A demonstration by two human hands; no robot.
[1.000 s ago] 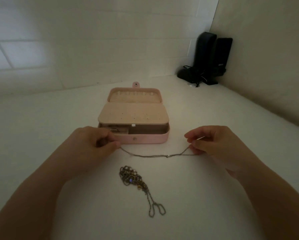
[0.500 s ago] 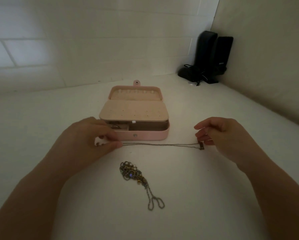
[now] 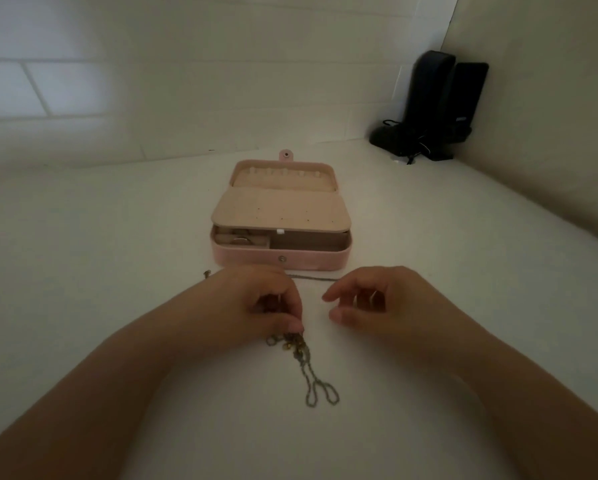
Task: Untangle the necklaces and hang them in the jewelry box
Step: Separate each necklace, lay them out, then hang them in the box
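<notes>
A pink jewelry box [image 3: 252,259] stands open on the white table, a row of small hooks [image 3: 283,173] in its lid and a beige flap over the tray. A thin chain necklace [image 3: 313,279] lies straight on the table just in front of the box, partly hidden behind both hands, one end [image 3: 207,273] showing at the left. The tangled bunch of necklaces [image 3: 299,353] lies nearer me, two loops trailing towards me. My left hand [image 3: 256,306] pinches the top of that tangle. My right hand [image 3: 377,303] hovers beside it, fingers curled apart, holding nothing.
Two black speakers [image 3: 439,102] with a bundle of cables stand in the far right corner. A tiled wall runs behind the box and a plain wall along the right. A ring-like item [image 3: 241,240] sits in the box's left compartment.
Both hands let go of the thin chain, which now lies flat before the box. They drew back towards me; my left hand took hold of the tangled bunch.
</notes>
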